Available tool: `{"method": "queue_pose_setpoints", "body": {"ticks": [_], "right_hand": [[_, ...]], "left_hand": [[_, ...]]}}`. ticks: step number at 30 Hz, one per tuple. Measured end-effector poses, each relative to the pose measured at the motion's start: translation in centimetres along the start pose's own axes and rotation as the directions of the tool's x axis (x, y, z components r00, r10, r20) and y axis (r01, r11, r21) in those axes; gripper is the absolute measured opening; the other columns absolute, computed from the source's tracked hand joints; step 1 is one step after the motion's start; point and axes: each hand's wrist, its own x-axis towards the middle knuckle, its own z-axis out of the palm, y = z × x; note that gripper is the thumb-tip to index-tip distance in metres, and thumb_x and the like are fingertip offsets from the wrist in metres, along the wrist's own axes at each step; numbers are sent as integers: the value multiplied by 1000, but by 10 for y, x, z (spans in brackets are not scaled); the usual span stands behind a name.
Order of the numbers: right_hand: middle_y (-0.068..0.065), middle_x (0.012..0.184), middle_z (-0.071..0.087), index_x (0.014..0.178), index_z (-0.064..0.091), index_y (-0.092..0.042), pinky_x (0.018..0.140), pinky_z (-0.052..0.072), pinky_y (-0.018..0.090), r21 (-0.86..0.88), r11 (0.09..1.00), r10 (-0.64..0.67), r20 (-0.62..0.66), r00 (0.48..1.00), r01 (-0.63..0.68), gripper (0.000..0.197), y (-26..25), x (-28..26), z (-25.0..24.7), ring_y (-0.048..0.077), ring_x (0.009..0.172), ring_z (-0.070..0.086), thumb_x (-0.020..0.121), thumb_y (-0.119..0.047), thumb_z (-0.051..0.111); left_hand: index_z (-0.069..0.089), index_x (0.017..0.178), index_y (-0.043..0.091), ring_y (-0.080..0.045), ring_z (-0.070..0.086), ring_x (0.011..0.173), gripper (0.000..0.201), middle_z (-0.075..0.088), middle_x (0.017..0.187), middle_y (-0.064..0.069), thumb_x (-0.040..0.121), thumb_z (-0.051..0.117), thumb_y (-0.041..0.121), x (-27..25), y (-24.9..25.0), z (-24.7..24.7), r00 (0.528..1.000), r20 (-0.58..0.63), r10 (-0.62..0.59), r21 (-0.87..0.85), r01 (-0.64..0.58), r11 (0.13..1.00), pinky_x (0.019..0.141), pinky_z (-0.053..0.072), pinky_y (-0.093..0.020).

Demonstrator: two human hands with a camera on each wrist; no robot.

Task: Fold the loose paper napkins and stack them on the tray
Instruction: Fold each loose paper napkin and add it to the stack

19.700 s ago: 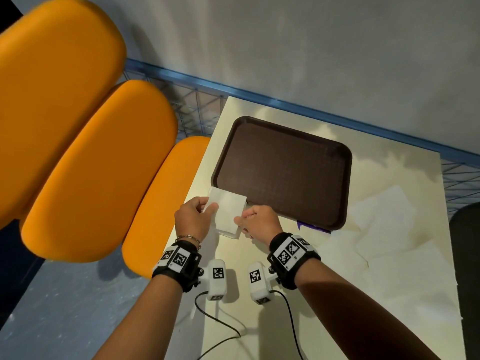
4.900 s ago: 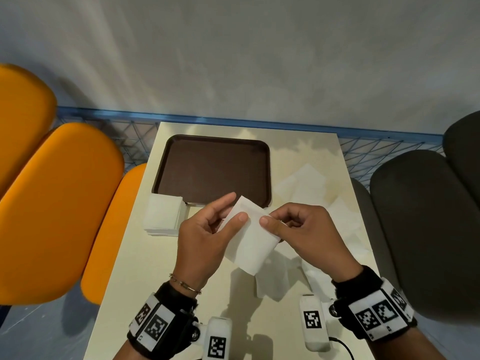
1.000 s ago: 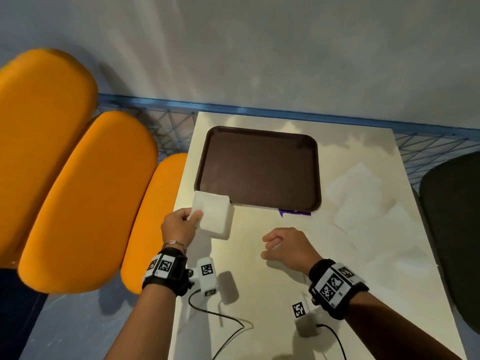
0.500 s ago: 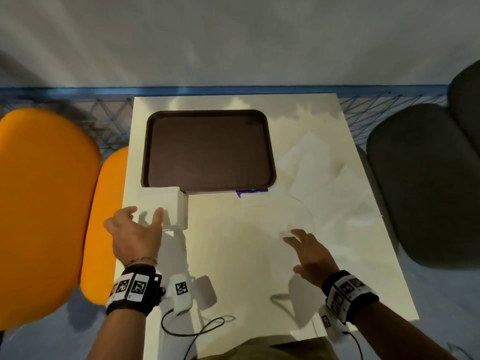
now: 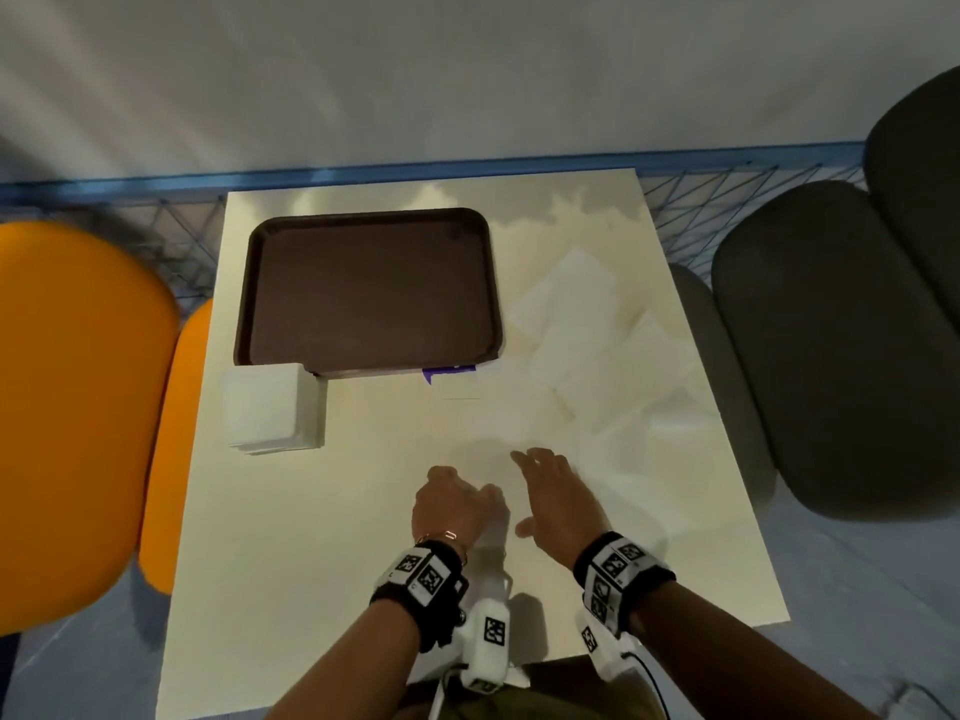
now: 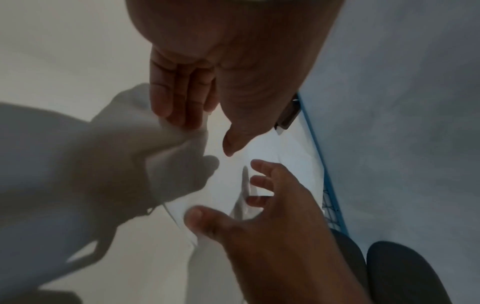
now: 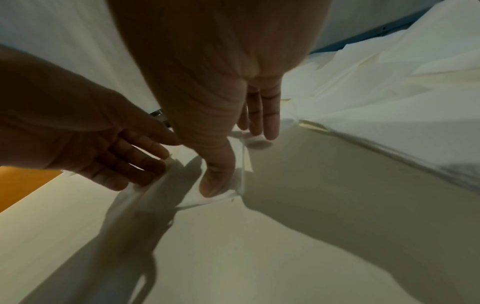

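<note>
A cream table (image 5: 322, 537) stands by a grey wall, orange and dark seats flanking it. Both hands, left hand (image 5: 453, 506) and right hand (image 5: 558, 504), fingers relaxed and holding nothing, have now come together over a loose napkin (image 7: 221, 197); the folded stack (image 5: 270, 407) sits released beside the tray (image 5: 249, 298).

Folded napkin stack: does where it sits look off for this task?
Yes. The folded napkin stack sits on the table, overlapping the near left corner of the tray, whose brown surface holds no napkins. Loose napkins lie unfolded to the tray's right.
</note>
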Motion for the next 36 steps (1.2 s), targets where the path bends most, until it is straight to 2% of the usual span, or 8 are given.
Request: {"method": "queue_pose_setpoints", "body": {"ticks": [5, 13, 18, 21, 25, 28, 32, 36], "right_hand": [[8, 165, 31, 166, 17, -10, 125, 31, 41, -29, 997, -73, -17, 997, 72, 105, 17, -2, 3, 28, 147, 35, 90, -55, 75], [7, 157, 38, 166, 19, -13, 118, 37, 36, 260, 962, -87, -20, 996, 90, 120, 40, -4, 2, 27, 141, 39, 76, -51, 90], [2, 131, 67, 155, 37, -36, 88, 63, 32, 885, 443, -16, 168, 986, -144, 108, 53, -12, -39, 17, 114, 69, 68, -29, 101], [-2, 105, 80, 144, 56, -26, 83, 60, 27, 931, 334, -151, 203, 967, -144, 71, 56, -22, -75, 14, 98, 77, 83, -20, 92], [6, 102, 82, 114, 77, -14, 91, 62, 37, 918, 387, -230, 189, 955, -88, 28, 51, -32, -110, 23, 98, 79, 88, -17, 86], [-6, 86, 80, 93, 78, -17, 81, 59, 27, 877, 480, -279, 119, 953, 31, 8, 47, -40, -134, 9, 81, 75, 89, -15, 85], [-10, 79, 71, 90, 75, -20, 73, 52, 27, 708, 670, -400, 93, 912, 222, 10, 37, -51, -168, 3, 71, 59, 90, -17, 85], [-14, 95, 78, 97, 78, -34, 91, 54, 31, 594, 743, -476, 146, 867, 308, 19, 24, -62, -197, 4, 85, 67, 91, -16, 82]], "left_hand": [[72, 90, 10, -21, 67, 68, 39, 76, 86, -7, 70, 69, 43, -9, 20, 17, 993, 22, -117, -24, 118, 993, 59, 47, -24], [57, 72, 11, -23, 55, 69, 45, 61, 72, -1, 82, 79, 49, -27, 23, 17, 996, -89, 9, -211, -28, 977, 67, 47, -34], [72, 104, -2, -15, 67, 77, 68, 78, 93, -7, 67, 90, 52, -60, 13, -9, 995, 11, 101, -591, -75, 803, 70, 51, -30], [77, 108, 5, -9, 69, 80, 29, 80, 102, -7, 86, 84, 22, -88, 18, -26, 978, 20, 209, -669, -142, 730, 66, 50, -19], [80, 111, 10, -21, 76, 102, 32, 80, 111, -8, 82, 86, 20, -111, 19, -39, 943, 18, 332, -686, -230, 691, 90, 58, -33], [81, 111, 11, -26, 71, 101, 41, 79, 113, -8, 80, 88, 37, -120, 22, -46, 935, -20, 354, -737, -253, 627, 89, 55, -32], [71, 133, 14, -26, 67, 122, 48, 72, 133, -9, 100, 65, 49, -123, 30, -65, 951, 27, 309, -899, -112, 423, 108, 49, -49], [73, 124, 4, -36, 69, 118, 42, 73, 126, -19, 95, 75, 34, -118, 33, -89, 923, 82, 375, -873, -114, 473, 103, 52, -47]]}}
